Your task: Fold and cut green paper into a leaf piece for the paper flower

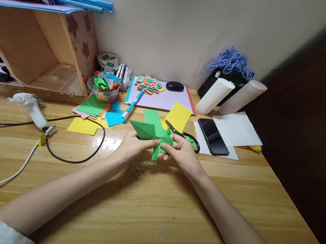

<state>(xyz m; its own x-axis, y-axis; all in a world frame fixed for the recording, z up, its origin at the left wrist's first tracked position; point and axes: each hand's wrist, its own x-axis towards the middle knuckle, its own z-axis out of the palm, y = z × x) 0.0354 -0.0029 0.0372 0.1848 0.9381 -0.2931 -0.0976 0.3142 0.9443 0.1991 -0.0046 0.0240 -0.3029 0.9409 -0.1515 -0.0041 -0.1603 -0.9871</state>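
Observation:
Between my two hands, a folded and cut piece of green paper point(144, 130) is held just above the table. My left hand point(131, 144) is closed on its left part, thumb resting on top near the middle. Gripping the smaller folded flaps on the right is my right hand point(183, 153), its thumb and fingers pinched together. A pointed green flap sticks out to the left, and a short strip hangs down between the hands. Just behind the right hand lie black-handled scissors point(192, 140), partly over a yellow sheet point(178, 117).
A glue gun point(32, 110) with a looping black cable lies left. Coloured paper squares point(92, 106) and a bowl of scraps point(103, 91) sit behind my left hand. A layered paper flower point(149, 82) rests on a lilac board point(169, 101). A phone point(213, 136) lies right.

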